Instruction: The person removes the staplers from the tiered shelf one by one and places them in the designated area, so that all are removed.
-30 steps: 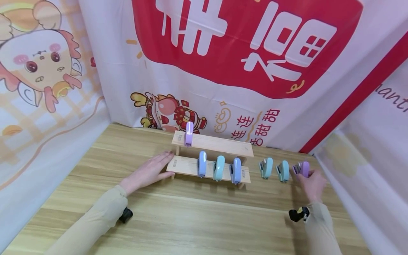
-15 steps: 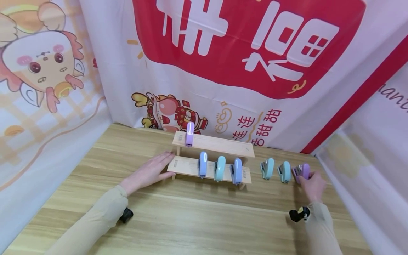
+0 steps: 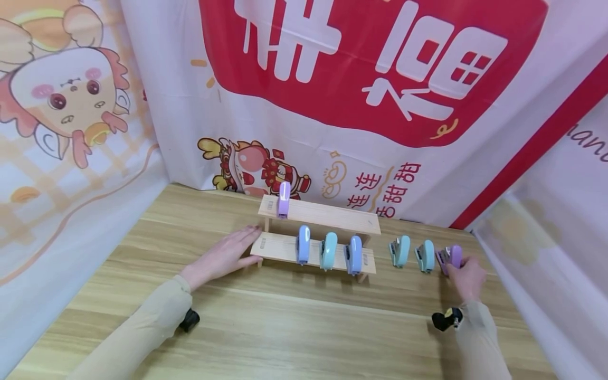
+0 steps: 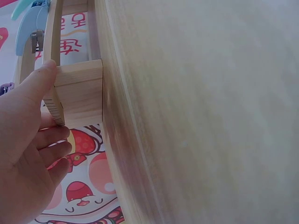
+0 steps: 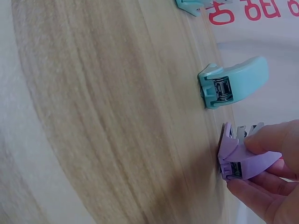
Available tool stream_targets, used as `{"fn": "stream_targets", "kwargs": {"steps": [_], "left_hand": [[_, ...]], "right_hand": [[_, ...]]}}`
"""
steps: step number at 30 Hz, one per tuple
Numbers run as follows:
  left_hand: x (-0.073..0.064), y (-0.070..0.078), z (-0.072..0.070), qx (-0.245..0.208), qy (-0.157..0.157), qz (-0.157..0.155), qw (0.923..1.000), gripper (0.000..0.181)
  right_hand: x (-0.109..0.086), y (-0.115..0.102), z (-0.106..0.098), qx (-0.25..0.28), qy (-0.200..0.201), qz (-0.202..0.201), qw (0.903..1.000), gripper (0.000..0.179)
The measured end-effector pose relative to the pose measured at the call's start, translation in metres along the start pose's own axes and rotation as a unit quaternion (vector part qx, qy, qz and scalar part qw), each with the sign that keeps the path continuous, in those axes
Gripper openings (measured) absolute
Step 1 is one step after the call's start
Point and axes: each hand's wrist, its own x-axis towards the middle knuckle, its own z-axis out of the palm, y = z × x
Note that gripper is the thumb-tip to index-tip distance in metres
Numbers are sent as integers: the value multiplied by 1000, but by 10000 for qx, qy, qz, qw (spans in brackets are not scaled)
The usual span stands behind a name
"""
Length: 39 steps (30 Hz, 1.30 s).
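Observation:
My left hand point(image 3: 223, 256) holds the left end of a two-tier wooden shelf point(image 3: 276, 244), thumb on the lower board's front edge and fingers behind it. My right hand point(image 3: 467, 278) pinches a purple stapler point(image 5: 243, 158) standing on the table at the far right. Beside it stands a teal stapler point(image 3: 425, 256), then another teal stapler point(image 3: 400, 251) closer to the shelf. On the lower board are a blue stapler point(image 3: 303, 245), a teal stapler point(image 3: 328, 251) and a second blue stapler point(image 3: 353, 255). The upper board bears a purple stapler point(image 3: 283, 200) near its left end.
The wood-grain table point(image 3: 304, 327) extends in front of the shelf. A printed white cloth point(image 3: 180, 105) hangs close behind it, and more cloth closes off the left and right sides.
The head view has shifted slightly. The purple stapler in my right hand stands a little closer to the neighbouring teal one. My left hand stays at the shelf's end.

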Motion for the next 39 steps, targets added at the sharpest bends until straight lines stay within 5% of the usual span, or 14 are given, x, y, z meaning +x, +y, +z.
{"fn": "stream_targets", "kwargs": {"steps": [28, 39], "left_hand": [[1, 1, -2, -29, -62, -31, 10000, 78], [0, 0, -2, -46, -68, -32, 10000, 78]], "right_hand": [[2, 1, -2, 67, -495, 433, 9978, 44], [-7, -3, -16, 51, -254, 46, 9997, 51]]}}
